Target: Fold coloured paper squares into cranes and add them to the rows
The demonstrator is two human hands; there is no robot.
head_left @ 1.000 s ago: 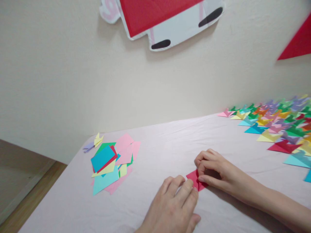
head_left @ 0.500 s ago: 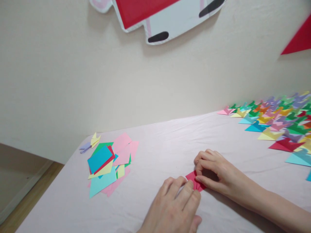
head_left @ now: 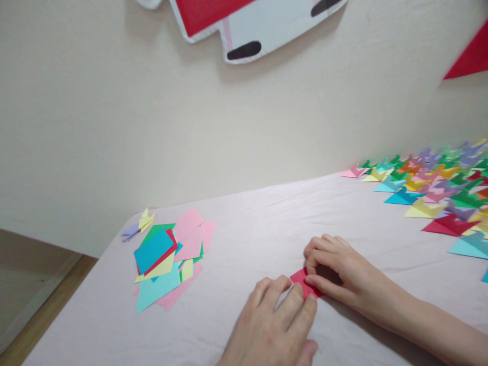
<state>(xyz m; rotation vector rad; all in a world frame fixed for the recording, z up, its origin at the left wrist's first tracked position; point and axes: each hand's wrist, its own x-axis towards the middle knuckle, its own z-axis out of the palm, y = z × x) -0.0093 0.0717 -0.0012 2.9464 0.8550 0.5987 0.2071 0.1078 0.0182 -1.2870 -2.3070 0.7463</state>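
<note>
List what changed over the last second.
Left hand edged slightly right over the red paper; right hand's thumb slightly left. No visible grab or release. The view shifted slightly; paper pile and folded paper figures stayed put.

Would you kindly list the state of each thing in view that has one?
Left hand: palm down, touching the red paper.
Right hand: curled, touching the red paper.
Red paper: partly hidden, folds unclear.
Cloth: lightly wrinkled.
Loose paper sheets: flat, overlapping in a pile.
Yellow paper piece: folded.
Purple paper piece: folded.
Paper figures: folded, grouped closely.
</note>
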